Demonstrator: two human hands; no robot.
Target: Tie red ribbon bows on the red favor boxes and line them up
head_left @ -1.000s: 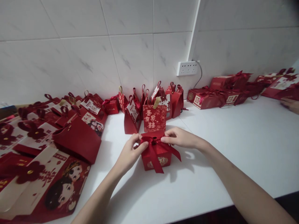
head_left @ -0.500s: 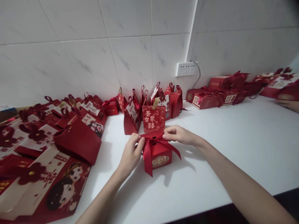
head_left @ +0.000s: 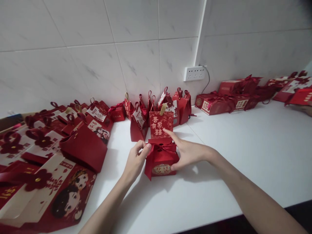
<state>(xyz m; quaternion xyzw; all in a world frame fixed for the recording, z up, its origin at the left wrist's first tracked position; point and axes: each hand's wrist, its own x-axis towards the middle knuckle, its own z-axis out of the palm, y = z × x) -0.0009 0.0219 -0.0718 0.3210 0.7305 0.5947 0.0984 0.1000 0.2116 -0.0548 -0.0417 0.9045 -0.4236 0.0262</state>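
A small red gift box [head_left: 162, 158] with a gold oval emblem on its front stands on the white table. A red ribbon [head_left: 165, 148] is tied in a bow on its top, one tail hanging down the front left. At the box's upper left corner, my left hand [head_left: 136, 158] pinches the ribbon between thumb and finger. My right hand [head_left: 191, 152] spreads around the box's right side, its thumb at the front corner and its index finger stretched out behind. Right behind the box, a red bag with white lettering [head_left: 156, 125] stands upright.
Many red and cream gift bags [head_left: 80, 152] crowd the left side. More handled bags [head_left: 184, 107] stand near the tiled wall, beneath a power strip [head_left: 194, 73]. Ribboned boxes [head_left: 214, 104] are stacked farther right. Another person's hand [head_left: 305, 110] is beside a red packet [head_left: 302, 97] at the right edge.
My right hand has let go of the bow's right side and opened around the box. The bow's tails have shifted left. A red packet has appeared by the other person's hand.
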